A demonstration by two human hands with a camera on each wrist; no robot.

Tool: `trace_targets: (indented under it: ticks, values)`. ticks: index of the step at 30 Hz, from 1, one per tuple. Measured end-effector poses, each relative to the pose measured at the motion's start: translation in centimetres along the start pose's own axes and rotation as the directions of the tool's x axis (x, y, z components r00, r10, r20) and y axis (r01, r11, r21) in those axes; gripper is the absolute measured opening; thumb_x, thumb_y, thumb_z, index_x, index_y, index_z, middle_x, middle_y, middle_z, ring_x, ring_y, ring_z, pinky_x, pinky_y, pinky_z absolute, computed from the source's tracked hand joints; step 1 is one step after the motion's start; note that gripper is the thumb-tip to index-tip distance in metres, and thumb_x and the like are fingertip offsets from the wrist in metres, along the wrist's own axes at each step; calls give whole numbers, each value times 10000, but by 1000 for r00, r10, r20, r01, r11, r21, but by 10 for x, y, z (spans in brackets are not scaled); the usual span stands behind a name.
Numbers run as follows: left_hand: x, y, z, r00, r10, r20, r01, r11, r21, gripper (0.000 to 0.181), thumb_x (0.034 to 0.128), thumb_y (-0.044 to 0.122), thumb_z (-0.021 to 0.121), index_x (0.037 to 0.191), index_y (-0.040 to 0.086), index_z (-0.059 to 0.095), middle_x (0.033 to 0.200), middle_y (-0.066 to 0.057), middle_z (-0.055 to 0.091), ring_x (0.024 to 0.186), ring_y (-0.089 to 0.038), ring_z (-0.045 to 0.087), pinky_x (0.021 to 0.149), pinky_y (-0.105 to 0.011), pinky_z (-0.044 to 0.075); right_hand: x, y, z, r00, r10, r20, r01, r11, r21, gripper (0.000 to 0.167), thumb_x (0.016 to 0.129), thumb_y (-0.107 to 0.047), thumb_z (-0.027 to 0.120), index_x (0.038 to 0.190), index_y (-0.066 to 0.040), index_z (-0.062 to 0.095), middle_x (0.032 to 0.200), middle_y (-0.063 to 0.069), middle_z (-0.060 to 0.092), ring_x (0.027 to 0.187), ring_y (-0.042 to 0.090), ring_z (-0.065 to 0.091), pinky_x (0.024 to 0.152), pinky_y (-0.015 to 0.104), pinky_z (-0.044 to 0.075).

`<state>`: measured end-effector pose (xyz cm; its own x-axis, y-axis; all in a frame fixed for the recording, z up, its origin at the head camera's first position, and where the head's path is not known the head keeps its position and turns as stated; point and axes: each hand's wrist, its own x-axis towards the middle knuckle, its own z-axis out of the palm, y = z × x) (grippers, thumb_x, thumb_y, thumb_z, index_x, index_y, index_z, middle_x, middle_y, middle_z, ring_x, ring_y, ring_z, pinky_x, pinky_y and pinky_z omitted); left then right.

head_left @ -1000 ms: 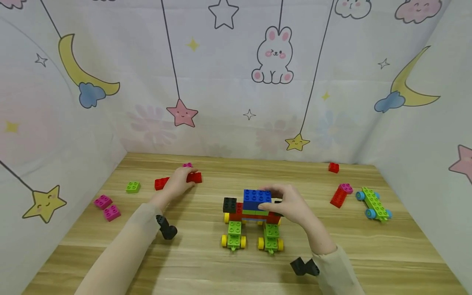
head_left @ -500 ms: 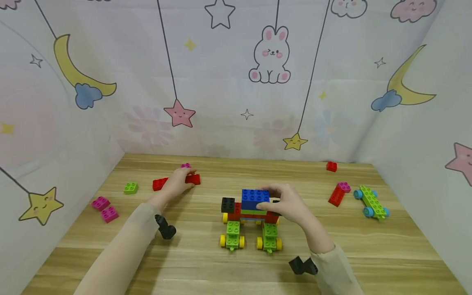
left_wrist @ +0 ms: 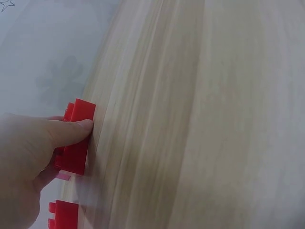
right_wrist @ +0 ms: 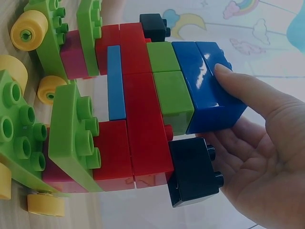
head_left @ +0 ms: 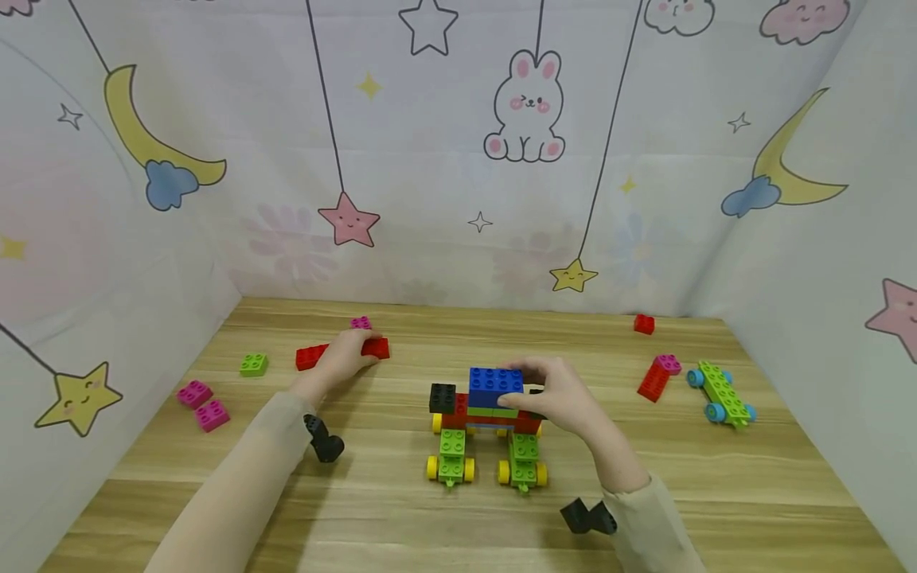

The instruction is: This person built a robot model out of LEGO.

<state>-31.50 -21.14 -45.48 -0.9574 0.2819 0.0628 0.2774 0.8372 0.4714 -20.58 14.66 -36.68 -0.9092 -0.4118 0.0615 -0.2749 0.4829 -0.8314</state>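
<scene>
At the back left my left hand [head_left: 345, 356] holds a red building brick [left_wrist: 77, 143], thumb on its near side and fingers behind it. Another red brick [left_wrist: 66, 215] lies beside that hand, close to the held one. My right hand [head_left: 562, 395] grips the blue bricks [head_left: 496, 387] on top of a brick vehicle, its thumb [right_wrist: 238, 81] against their near face. Under the blue bricks are light green bricks [right_wrist: 174, 95], then red bricks [right_wrist: 145, 119] with a black brick [head_left: 442, 398] at each end. Green wheeled bases [head_left: 453, 458] with yellow wheels carry the build.
To the left lie a green brick [head_left: 254, 365] and two magenta bricks [head_left: 212, 415]. Another magenta brick [head_left: 361, 322] sits behind the left hand. On the right are a green car base [head_left: 722, 394] with blue wheels, a red brick [head_left: 653, 382] touching a magenta one, and a small red brick [head_left: 644, 324].
</scene>
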Motion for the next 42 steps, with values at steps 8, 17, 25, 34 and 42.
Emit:
trace_targets:
  ticks: [8,17,25,34,42]
  values:
    - [-1,1,1,1000,13,-9,-13,1000,-5,460,888,75,703,1311,-51,574,1318,-254,586,1232,-428,531,1041,-545,428,-1,0,-1,1000,-6,2,6,1000,8,410,853,-187,767,1212,-22,658,1112,150,705,1029,280,665,779,332,569]
    - [-3,24,-9,995,55,-84,-61,996,-64,462,862,88,737,1285,-42,604,1257,-223,633,1142,-374,585,983,-500,477,-1,-1,-1,1000,-6,-4,6,1000,7,410,853,-183,765,1210,-14,657,1118,154,703,1035,283,667,832,378,570]
    - [-14,63,-23,986,96,-139,-110,989,-99,453,844,111,761,1260,-14,634,1210,-200,661,1064,-346,617,927,-483,508,-2,-2,-1,1000,-5,-2,5,1000,13,408,852,-180,766,1207,-10,657,1114,158,702,1029,283,666,814,364,573]
    - [-33,107,-39,964,190,-186,-217,966,-139,448,854,157,760,1269,38,643,1221,-161,664,1061,-322,608,891,-464,529,-2,-2,-1,1000,-10,0,10,1000,18,410,856,-179,762,1212,-7,653,1110,160,701,1022,280,664,784,334,574]
    - [-50,143,-45,912,336,-237,-370,921,-120,406,841,143,770,1215,21,669,1154,-155,681,1032,-299,599,824,-415,546,-2,-2,-1,1000,-18,-5,18,1000,9,413,852,-180,766,1207,0,655,1107,161,703,1017,280,668,819,367,575]
